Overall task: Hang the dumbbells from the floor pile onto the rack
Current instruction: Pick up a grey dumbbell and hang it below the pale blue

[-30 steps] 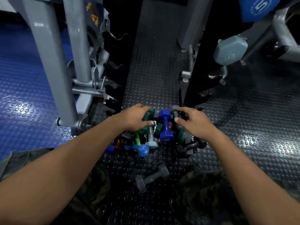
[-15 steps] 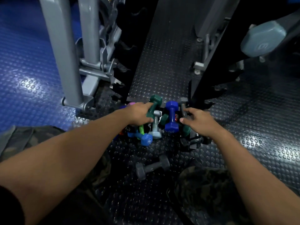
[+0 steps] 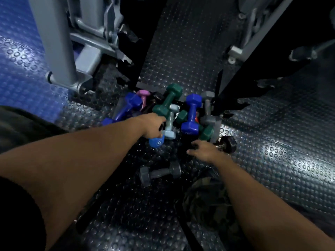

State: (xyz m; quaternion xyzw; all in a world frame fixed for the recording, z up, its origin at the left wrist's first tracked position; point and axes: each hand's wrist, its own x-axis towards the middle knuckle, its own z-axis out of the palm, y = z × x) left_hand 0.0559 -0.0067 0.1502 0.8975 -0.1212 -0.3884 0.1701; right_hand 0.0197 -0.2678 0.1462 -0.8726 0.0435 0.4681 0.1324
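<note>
On the studded black floor (image 3: 181, 51), between the two black rack uprights (image 3: 241, 69), lies the pile of dumbbells (image 3: 181, 113). At its near edge, the left hand (image 3: 152, 124) curls its grip around a light-blue dumbbell (image 3: 155, 142), whose numbered end shows under the fingers. The right hand (image 3: 204, 151) reaches to a black round-headed dumbbell (image 3: 226, 144); whether it grasps the handle cannot be told. A grey dumbbell (image 3: 160, 173) lies apart, nearer the person.
</note>
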